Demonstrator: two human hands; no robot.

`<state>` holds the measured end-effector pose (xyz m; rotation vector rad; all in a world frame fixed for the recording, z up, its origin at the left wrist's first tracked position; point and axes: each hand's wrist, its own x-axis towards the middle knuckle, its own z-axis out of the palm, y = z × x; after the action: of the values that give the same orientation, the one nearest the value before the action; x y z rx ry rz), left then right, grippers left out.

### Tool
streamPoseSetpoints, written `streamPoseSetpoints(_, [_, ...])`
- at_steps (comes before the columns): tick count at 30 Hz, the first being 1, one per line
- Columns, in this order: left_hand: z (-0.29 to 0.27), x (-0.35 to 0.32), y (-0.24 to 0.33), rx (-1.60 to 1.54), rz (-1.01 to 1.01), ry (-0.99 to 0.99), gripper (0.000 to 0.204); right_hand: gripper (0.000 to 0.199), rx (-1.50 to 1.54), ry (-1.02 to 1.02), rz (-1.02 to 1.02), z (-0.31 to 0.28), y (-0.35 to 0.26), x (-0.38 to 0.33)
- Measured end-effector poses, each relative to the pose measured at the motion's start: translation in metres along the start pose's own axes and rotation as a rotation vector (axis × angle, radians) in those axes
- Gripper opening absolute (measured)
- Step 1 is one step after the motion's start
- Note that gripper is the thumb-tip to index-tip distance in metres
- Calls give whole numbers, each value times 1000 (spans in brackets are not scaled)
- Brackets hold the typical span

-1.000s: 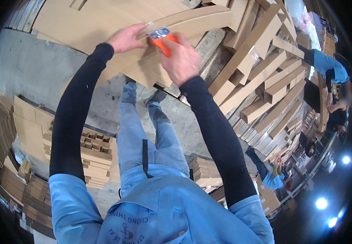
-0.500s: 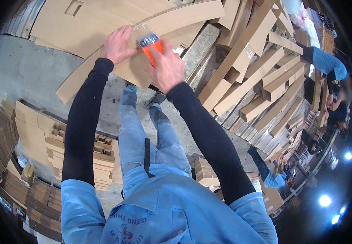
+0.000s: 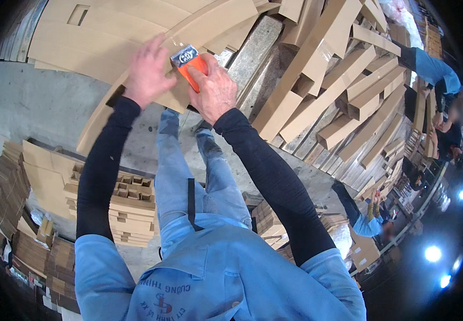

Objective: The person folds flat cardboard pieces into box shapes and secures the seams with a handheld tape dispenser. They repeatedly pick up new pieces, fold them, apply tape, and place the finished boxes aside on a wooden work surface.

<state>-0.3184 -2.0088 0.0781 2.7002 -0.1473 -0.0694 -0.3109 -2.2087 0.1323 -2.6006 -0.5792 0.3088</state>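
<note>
My right hand grips an orange tape dispenser with a toothed metal front. The dispenser is over a long, narrow folded cardboard piece that runs slantwise in front of me. A short bit of clear tape shows by the dispenser's head, on the cardboard. My left hand is just left of the dispenser, slightly blurred, its fingers stretched and apart, with nothing held. Whether it touches the cardboard I cannot tell.
Large flat cardboard sheets lie beyond my hands. To the right, several long cardboard box tubes rest on wooden slats. Stacked cardboard stands lower left. A person in a blue shirt works at far right, another lower right.
My left hand has come off the cardboard beside the tape, its fingers spreading. My right hand and the dispenser have shifted slightly left.
</note>
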Motion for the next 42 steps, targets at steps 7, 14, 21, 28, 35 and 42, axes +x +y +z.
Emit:
streamPoseSetpoints(7, [16,9,-16,236,-180,-34,61,41,24,7,-74,-6,-18,23])
streamPoseSetpoints(14, [2,22,-32,169,-163,-89,71,46,72,-32,10,-12,-1,-30])
streamPoseSetpoints(21, [-12,52,-98,-183,-191,-323,100,43,33,-78,32,0,-4,-35])
streamPoseSetpoints(28, [-28,66,-118,-496,-273,-373,99,28,-110,-76,12,33,-25,36])
streamPoseSetpoints(35, [-35,73,-131,-734,-371,-504,76,19,-289,-293,97,39,-49,76])
streamPoseSetpoints(42, [-27,53,-76,-70,107,79,59,31,7,-91,187,-10,5,7])
